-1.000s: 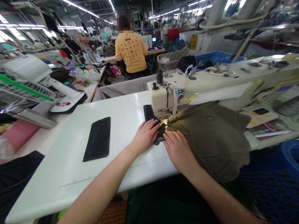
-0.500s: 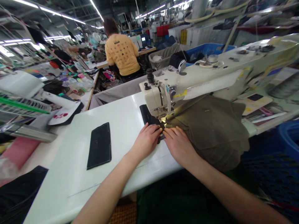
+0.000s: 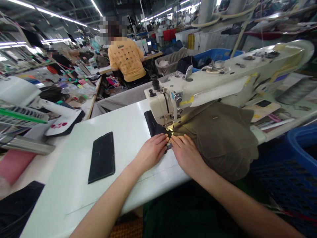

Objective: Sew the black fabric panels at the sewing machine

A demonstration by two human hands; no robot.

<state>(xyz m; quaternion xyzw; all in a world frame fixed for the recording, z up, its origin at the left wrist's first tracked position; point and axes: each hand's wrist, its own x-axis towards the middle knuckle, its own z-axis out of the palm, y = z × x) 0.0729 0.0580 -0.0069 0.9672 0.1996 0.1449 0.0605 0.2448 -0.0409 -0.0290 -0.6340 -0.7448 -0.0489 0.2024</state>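
Both my hands are at the needle area of a white sewing machine (image 3: 162,102). My left hand (image 3: 152,150) has its fingers together and bent over the near edge of a black fabric piece (image 3: 151,122), which runs in under the machine's head. Close beside it, my right hand (image 3: 187,152) has its fingertips pressed together at the front edge of an olive fabric (image 3: 218,132). That fabric lies bunched under the machine arm and hangs over the table edge. My fingers hide where the two fabrics meet. A lamp lights the presser foot (image 3: 170,127).
A flat black stitched panel (image 3: 102,158) lies on the white table (image 3: 126,132), left of my arm. A blue basket (image 3: 284,175) stands at the right. A grey cone of thread (image 3: 294,92) is behind it. A person in a yellow shirt (image 3: 126,58) sits ahead, facing away.
The view has turned slightly to the right, so everything sits a little further left. My hands stay by the presser foot, and the fabrics show no clear movement.
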